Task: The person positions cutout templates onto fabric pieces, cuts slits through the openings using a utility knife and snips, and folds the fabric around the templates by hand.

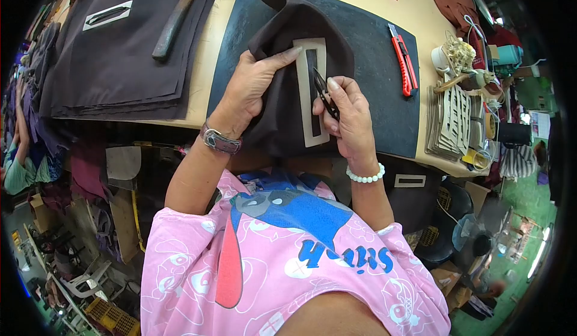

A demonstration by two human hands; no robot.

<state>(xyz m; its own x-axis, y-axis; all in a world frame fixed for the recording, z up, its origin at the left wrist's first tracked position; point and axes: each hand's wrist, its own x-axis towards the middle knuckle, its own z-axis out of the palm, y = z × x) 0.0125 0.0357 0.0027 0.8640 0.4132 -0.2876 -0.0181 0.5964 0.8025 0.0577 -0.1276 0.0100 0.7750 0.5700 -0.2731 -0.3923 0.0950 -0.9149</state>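
Note:
My left hand (249, 89) pinches a piece of dark brown fabric (275, 110), its thumb pressing the top left corner of a pale rectangular frame (305, 104) on the cloth. The frame has a long narrow slot in its middle. In my right hand (350, 110) is a pair of small black thread snips (327, 100), with the blades pointing up at the slot. The fabric's upper end bulges in a loose fold. Whether the blade tips touch the cloth I cannot tell.
Under the fabric lies a black cutting mat (372, 47). A red box cutter (404, 62) rests on its right side. A hammer (177, 26) lies on stacked dark fabric (120, 65) at left. Bundled pale slotted pieces (448, 122) stand by the table's right edge.

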